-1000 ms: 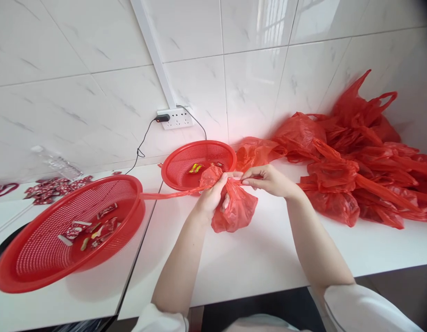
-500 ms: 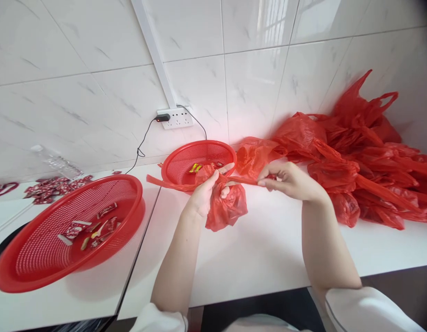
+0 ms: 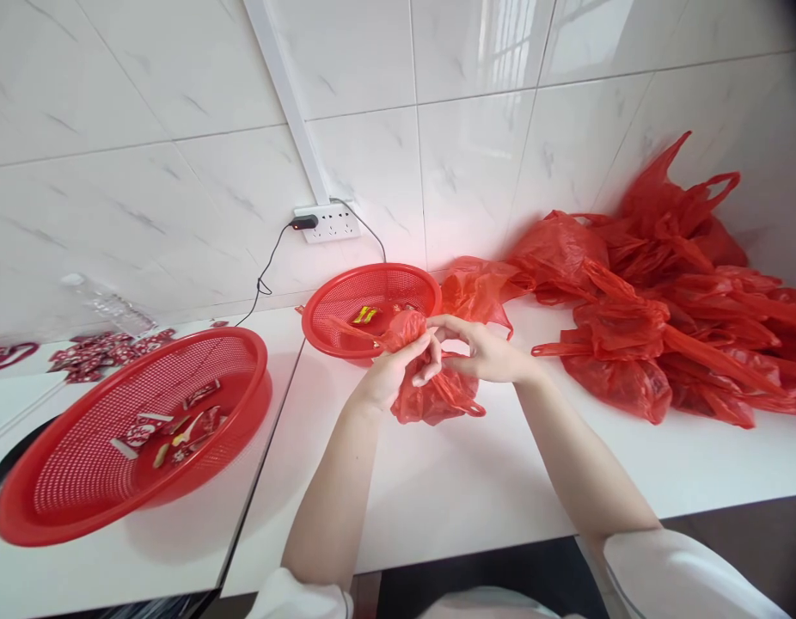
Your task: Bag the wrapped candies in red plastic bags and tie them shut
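A small red plastic bag (image 3: 437,400) is bunched up above the white table, in front of the smaller red basket. My left hand (image 3: 398,370) grips its gathered neck, with part of the bag bulging above the fingers. Close against it, my right hand (image 3: 479,348) has its thumb and forefinger curled at the bag's neck, fingertips near the left fingers. Whether a handle lies between the right fingertips is hard to see. The bag's lower part hangs beneath both hands. What it contains is hidden.
The smaller red basket (image 3: 321,292) by the wall holds a few wrapped pieces. A larger red basket (image 3: 260,378) with several packets stands left. Filled red bags (image 3: 630,318) are heaped right. Red packets (image 3: 92,354) and a clear bottle (image 3: 111,305) lie far left; a socket strip (image 3: 333,225) is on the wall.
My right hand has moved left from the stretched-out bag handle to the bag's neck beside my left hand. The handle strips no longer stretch out to either side.
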Demonstrator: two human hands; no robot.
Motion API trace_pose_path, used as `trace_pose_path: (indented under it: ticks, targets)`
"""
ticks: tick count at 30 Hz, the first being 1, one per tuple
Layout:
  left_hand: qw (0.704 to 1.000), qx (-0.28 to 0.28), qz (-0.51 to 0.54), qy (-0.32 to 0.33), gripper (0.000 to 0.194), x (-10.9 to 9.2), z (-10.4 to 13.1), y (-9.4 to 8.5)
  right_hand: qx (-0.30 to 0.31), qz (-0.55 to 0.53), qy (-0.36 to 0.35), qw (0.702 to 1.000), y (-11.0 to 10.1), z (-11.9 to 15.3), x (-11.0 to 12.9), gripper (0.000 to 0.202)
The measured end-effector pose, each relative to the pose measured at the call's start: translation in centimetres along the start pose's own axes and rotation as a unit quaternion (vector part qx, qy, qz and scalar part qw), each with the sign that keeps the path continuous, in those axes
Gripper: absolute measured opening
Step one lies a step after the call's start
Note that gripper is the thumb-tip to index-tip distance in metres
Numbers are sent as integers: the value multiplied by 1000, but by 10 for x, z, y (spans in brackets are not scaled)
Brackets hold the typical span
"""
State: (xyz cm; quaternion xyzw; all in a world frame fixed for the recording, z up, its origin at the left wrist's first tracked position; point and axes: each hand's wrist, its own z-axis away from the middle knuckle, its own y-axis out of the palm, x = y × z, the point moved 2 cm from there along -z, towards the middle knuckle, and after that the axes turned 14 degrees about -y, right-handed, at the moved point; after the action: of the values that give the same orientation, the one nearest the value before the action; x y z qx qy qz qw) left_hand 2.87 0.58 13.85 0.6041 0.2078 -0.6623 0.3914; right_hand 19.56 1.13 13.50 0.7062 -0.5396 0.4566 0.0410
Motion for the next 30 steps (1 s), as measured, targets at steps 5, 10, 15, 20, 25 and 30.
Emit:
trace_pose_path:
  ticks: [5, 10, 15, 20, 25, 30]
  targets:
    - [975, -151, -137, 87, 39, -8, 8, -4, -10, 30, 8, 999, 3, -2, 0, 52]
    - [916, -272, -189, 227, 27, -9, 8, 1, 1, -54, 64, 997, 9, -3, -4, 40]
    - [931, -230, -168, 228, 21, -9, 2, -1, -37, -191, 107, 975, 7, -6, -12, 30]
    - [940, -208, -160, 218, 31, -16, 9, -7, -69, -74, 79, 992, -14, -1, 1, 40]
    - [971, -142, -129, 139, 23, -19, 26, -18, 31, 90, 33, 995, -46, 21, 33, 35]
    - [979, -169, -33, 111, 25, -20, 35, -43, 29, 160, 85, 983, -76, 48, 51, 33]
